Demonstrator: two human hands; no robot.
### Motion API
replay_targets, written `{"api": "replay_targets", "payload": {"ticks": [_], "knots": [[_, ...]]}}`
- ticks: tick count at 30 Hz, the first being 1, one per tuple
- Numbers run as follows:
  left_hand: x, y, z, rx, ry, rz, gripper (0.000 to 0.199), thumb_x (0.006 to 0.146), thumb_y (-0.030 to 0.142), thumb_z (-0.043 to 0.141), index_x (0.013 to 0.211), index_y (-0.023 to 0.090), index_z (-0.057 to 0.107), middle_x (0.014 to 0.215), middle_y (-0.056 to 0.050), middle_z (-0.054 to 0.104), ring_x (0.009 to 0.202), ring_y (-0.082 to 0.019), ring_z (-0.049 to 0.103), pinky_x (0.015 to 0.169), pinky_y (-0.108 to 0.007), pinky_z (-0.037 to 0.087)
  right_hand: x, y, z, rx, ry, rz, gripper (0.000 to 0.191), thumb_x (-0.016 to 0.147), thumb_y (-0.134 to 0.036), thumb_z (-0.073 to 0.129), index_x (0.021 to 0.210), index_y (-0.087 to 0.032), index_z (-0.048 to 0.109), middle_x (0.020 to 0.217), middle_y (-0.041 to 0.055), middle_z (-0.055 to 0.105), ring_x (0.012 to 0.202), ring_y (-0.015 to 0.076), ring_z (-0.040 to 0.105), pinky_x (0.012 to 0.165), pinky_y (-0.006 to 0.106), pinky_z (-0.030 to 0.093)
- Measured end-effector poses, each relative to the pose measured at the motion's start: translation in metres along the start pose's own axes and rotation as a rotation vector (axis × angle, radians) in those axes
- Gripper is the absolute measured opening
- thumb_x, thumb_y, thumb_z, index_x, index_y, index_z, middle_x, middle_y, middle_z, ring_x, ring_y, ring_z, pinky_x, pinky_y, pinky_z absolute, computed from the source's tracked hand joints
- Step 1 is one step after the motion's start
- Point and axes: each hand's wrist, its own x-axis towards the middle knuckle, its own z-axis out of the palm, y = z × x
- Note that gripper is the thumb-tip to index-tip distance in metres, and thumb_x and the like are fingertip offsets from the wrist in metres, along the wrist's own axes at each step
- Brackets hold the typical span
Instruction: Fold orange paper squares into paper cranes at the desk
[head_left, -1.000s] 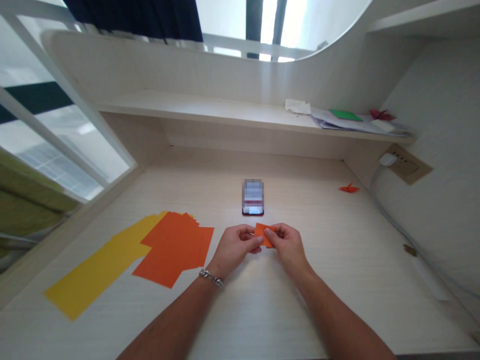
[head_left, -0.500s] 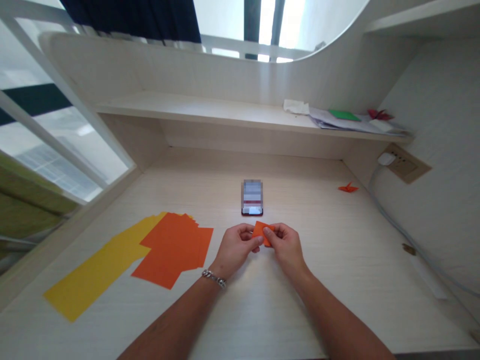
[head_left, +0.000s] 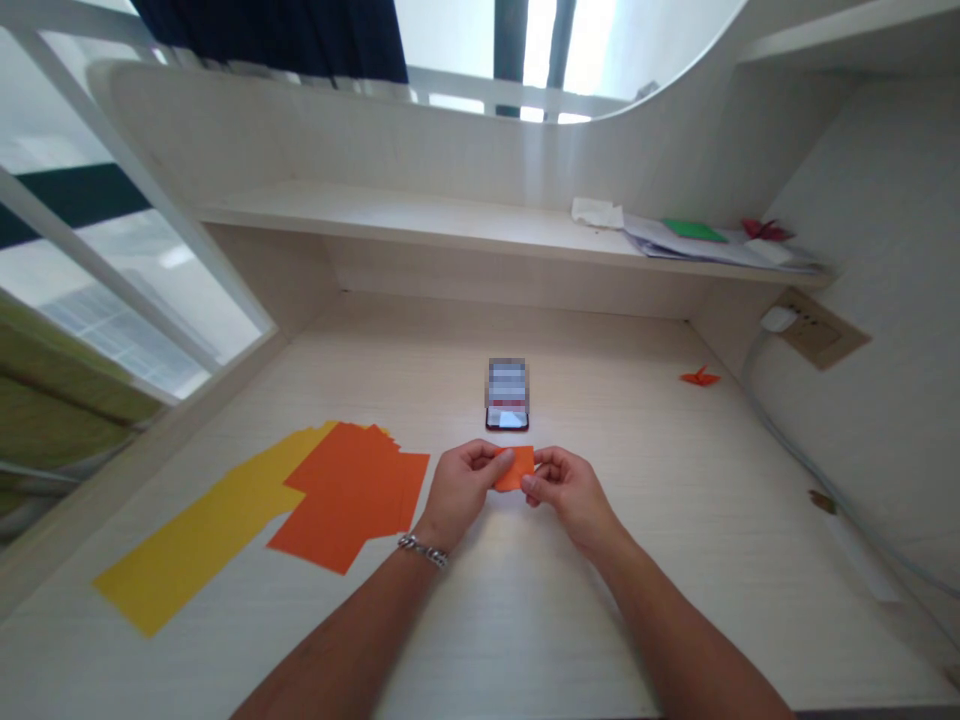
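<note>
Between my two hands, a small folded square of orange origami paper (head_left: pixel 519 468) is held just above the desk. My left hand (head_left: pixel 466 488) pinches its left side, thumb on top and fingers behind. The thumb and fingers of my right hand (head_left: pixel 568 491) close on the lower right corner. A phone (head_left: pixel 508 394) with a blurred screen lies right behind the paper. Left of my left hand, a fanned stack of orange paper sheets (head_left: pixel 352 495) overlaps a fan of yellow paper sheets (head_left: pixel 202 535).
A folded orange paper bird (head_left: pixel 700 377) rests at the desk's back right. A cable (head_left: pixel 795 440) runs down from a wall socket (head_left: pixel 819 330). Above the desk's back, a shelf (head_left: pixel 390 222) carries papers (head_left: pixel 652 240), a green sheet (head_left: pixel 694 231) and a red folded piece (head_left: pixel 766 230).
The orange paper has turned from a tilted position to nearly square. My right thumb has slid off its face to the lower right corner, and the left thumb now lies across it.
</note>
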Motion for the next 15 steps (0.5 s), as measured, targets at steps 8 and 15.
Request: {"api": "replay_targets", "payload": {"ticks": [8,15], "knots": [[0.002,0.008,-0.012,-0.124,-0.072,0.067,0.027,0.077,0.034,0.065,0.095,0.014,0.065,0.089,-0.009,0.069,0.076,-0.017,0.065,0.072,-0.03,0.053,-0.003,-0.005,-0.01,0.244,-0.115,0.166,0.043,0.065,-0.024,0.076,0.103,-0.017,0.055,0.062,-0.0025,0.061,0.048,0.0088,0.053,0.049,0.021,0.04],[-0.004,0.018,-0.013,0.059,-0.209,0.148,0.011,0.069,0.02,0.072,0.077,0.013,0.067,0.097,-0.01,0.069,0.088,-0.018,0.063,0.079,-0.028,0.05,-0.005,-0.008,-0.015,0.268,-0.207,0.268,0.046,0.071,-0.031,0.073,0.111,-0.018,0.055,0.065,-0.0015,0.059,0.052,0.0087,0.052,0.052,0.022,0.041]]}}
